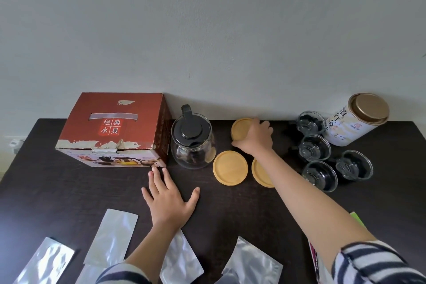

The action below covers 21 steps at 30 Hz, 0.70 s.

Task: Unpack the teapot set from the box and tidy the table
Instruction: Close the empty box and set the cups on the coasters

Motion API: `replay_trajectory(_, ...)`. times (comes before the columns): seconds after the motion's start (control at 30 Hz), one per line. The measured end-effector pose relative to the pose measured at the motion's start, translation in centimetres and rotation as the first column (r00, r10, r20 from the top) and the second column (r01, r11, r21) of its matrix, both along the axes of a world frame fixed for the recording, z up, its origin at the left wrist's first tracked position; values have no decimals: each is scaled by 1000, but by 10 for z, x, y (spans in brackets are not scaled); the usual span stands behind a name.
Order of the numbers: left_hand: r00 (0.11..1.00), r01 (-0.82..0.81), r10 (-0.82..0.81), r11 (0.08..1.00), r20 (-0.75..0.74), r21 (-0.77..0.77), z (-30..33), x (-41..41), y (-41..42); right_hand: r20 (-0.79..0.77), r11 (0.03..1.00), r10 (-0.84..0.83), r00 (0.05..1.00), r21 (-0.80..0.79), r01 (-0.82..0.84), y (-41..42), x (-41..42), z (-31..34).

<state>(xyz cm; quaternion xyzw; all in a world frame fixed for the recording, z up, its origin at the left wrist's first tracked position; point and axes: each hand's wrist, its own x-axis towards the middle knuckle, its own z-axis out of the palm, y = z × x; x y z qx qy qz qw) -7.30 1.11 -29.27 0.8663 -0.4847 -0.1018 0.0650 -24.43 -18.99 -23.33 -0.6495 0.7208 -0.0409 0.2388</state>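
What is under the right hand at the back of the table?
The right hand lies on a round wooden coaster; only the coaster's left part shows. The hand hides the rest, so anything else beneath it cannot be seen. Two more coasters lie nearer.

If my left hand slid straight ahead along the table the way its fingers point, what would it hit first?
Most likely the red cardboard box: the left hand lies flat on the dark table, fingertips just short of the box's near right corner. Slightly rightward, it might reach the glass teapot instead.

Dark table [57, 191], box [110, 131], teapot [193, 145], coasters [230, 167], perhaps foil sachets [110, 237]
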Motion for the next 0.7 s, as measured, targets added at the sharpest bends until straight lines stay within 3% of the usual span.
replay_trajectory(0.37, 1000, 5, -5, 1000, -8, 11, 0, 0, 0, 146, 992, 128, 981, -18, -127, -2, 1, 7)
replay_trajectory(0.7, 1000, 5, -5, 1000, -9, 0, 0, 0, 0, -167, 982, 180, 969, 88, -167, -15, -52, 15)
